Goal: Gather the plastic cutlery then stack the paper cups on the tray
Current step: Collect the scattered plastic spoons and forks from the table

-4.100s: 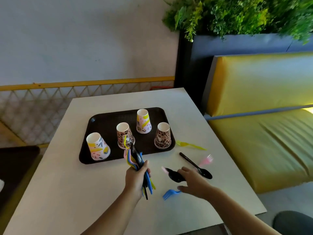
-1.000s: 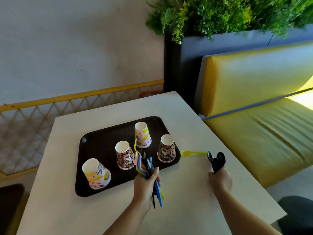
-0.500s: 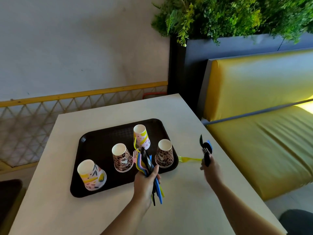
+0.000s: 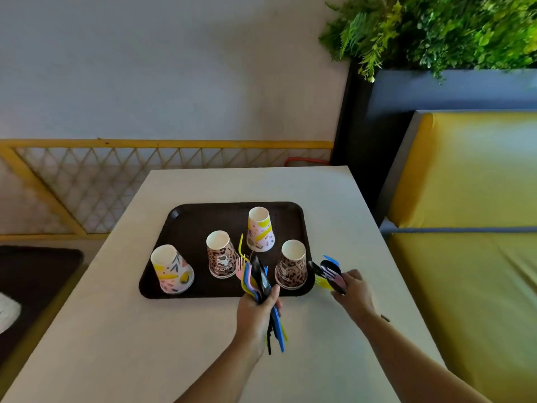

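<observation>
Here, both hands [image 4: 255,311] [image 4: 353,287] clutching cutlery [image 4: 258,279].

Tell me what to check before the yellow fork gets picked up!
1. Left hand holds its bundle of cutlery tight: ok.
2. Right hand grips its spoons and forks: ok.
3. Yellow fork lies on the table by the right hand: ok.
4. Right hand has a free finger for it: cannot tell.
5. No other cutlery left on the table: ok.
6. Four cups, like the leopard cup, stand upside down on the tray, unstacked: ok.
</observation>
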`<state>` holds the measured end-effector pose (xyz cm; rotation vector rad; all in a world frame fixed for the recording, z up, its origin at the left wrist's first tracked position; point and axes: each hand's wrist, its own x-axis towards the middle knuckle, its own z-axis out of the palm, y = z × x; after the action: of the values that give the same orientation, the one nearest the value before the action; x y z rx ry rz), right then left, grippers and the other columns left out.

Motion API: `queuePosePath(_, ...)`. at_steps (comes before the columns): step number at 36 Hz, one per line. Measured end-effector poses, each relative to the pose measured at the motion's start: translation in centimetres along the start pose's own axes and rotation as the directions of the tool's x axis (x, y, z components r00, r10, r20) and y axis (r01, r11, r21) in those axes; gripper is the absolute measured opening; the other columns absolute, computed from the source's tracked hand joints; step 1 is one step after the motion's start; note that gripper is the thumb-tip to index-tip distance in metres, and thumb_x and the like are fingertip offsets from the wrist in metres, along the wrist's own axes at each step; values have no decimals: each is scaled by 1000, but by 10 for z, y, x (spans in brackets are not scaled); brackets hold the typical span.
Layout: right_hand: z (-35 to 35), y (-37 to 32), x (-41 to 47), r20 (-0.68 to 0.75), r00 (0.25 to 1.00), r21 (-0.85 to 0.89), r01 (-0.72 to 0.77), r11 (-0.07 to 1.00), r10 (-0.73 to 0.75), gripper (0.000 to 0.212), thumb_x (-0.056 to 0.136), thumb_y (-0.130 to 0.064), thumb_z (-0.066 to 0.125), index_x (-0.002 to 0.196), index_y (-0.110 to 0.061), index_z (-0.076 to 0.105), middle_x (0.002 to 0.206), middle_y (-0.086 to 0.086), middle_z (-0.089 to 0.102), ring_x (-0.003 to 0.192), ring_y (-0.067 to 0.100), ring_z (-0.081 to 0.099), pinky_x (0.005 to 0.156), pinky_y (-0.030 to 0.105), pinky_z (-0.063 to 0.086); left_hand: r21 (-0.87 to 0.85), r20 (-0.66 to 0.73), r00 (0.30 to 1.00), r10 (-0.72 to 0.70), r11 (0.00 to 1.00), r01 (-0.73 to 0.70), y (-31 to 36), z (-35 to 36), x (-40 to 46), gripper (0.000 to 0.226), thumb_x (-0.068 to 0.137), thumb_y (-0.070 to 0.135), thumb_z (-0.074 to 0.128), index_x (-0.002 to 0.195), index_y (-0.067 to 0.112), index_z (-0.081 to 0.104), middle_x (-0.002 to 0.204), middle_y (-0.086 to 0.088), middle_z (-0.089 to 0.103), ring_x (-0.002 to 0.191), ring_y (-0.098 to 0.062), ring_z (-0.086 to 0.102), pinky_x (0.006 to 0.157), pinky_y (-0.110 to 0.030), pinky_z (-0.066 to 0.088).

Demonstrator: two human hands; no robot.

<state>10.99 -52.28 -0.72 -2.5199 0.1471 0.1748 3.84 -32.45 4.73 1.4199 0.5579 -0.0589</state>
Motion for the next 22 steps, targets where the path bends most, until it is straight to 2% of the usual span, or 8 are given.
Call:
queuePosePath(3, 6, 6, 2, 16, 1000, -37, 27, 999, -27, 29, 82, -14, 67, 109, -5, 61, 108, 9, 52, 83, 21, 53, 71, 21, 35, 24, -46, 999, -12, 1000, 13, -5, -1, -3, 34, 88, 21, 63, 58, 6, 56, 50, 0, 56, 41, -9, 51, 46, -23, 43)
queuePosePath(6, 8, 11, -1, -8, 1000, -89, 17, 996, -18, 21, 88, -22, 61, 103, -8, 62, 95, 3, 49, 73, 19, 49, 59, 24, 35, 47, -79, 997, -15, 999, 19, -10, -4, -7, 38, 89, 23, 62, 55, 8, 55, 49, 0, 56, 43, -12, 50, 49, -27, 41)
queuePosePath(8, 8, 16, -2, -13, 1000, -106, 11, 994, -13, 18, 90, -24, 57, 100, -9, 61, 88, 0, 46, 71, 19, 47, 56, 26, 34, 49, -96, 995, -13, 999, 17, -14, -5, -10, 37, 90, 22, 61, 56, 8, 56, 50, -1, 56, 45, -14, 50, 49, -27, 40)
queuePosePath(14, 4, 33, -8, -63, 998, -210, -27, 977, 14, 11, 91, -12, 47, 96, -11, 56, 91, 9, 63, 79, 29, 58, 58, 28, 34, -46, -135, 990, -35, 999, 29, -21, 1, -17, 13, 90, 15, 61, 80, 7, 65, 58, 1, 64, 47, -7, 58, 49, -20, 47)
queuePosePath(19, 0, 35, -23, -155, 987, -42, -52, 998, 45, 11, 88, -18, 55, 91, -14, 65, 83, 10, 54, 65, 28, 56, 62, 33, 48, -38, -88, 995, -38, 999, 35, -24, 4, -26, 12, 89, 15, 61, 81, 7, 64, 58, 2, 65, 47, -7, 57, 54, -25, 46)
queuePosePath(22, -6, 28, -40, -172, 985, 91, -2, 996, 17, 16, 89, -15, 55, 92, -27, 65, 84, 8, 55, 66, 25, 56, 65, 32, 47, -19, -49, 998, -31, 999, 30, -25, 7, -33, 14, 90, 14, 61, 79, 6, 62, 55, 2, 64, 45, -6, 56, 51, -24, 46)
